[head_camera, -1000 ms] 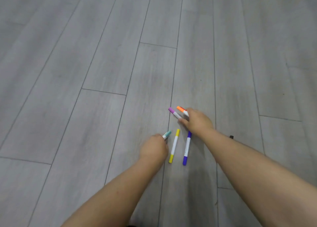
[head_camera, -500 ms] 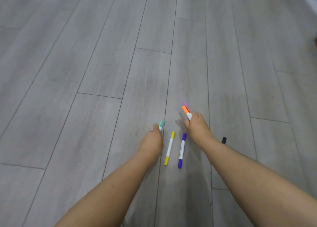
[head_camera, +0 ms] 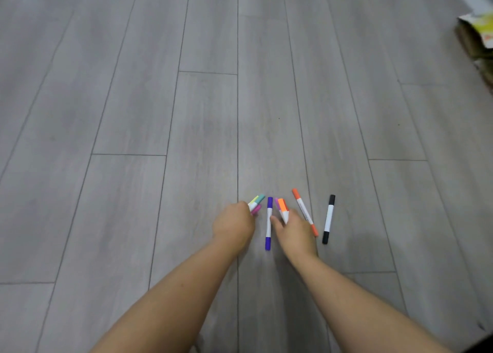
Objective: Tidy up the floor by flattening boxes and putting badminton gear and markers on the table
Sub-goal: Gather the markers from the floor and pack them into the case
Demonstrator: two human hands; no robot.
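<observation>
Between my two hands on the grey plank floor (head_camera: 133, 112), one purple marker (head_camera: 268, 223) lay loose, its caps pointing away from me and toward me, touched by nothing I could make out with certainty. My left hand (head_camera: 234, 226) was curled tight, fingers folded under, and from the far end of that fist poked a small bunch of markers (head_camera: 256, 204): a teal cap, a pale yellow-green one and a pink one (how many barrels were in there, I could not tell). My right hand (head_camera: 294, 234) was partly closed around two more markers (head_camera: 282, 208), an orange cap and a lilac one behind it standing up past the knuckles, while the thumb (head_camera: 274, 223) stretched out toward the purple marker, very near its white barrel; whether it touched, I could not say.

Just beside the right hand, on its outer side, an orange marker (head_camera: 302, 208) lay slanted on the floor, its near end tucked against or under the edge of the hand. Further right, apart from the hand, a black marker (head_camera: 329, 219) lay almost straight along the boards. Both forearms reached in from the bottom of the view, bare.

Far off at the upper right edge, a cardboard box (head_camera: 477, 40) with a yellow and white printed flap sat on the floor, cut off by the frame.
</observation>
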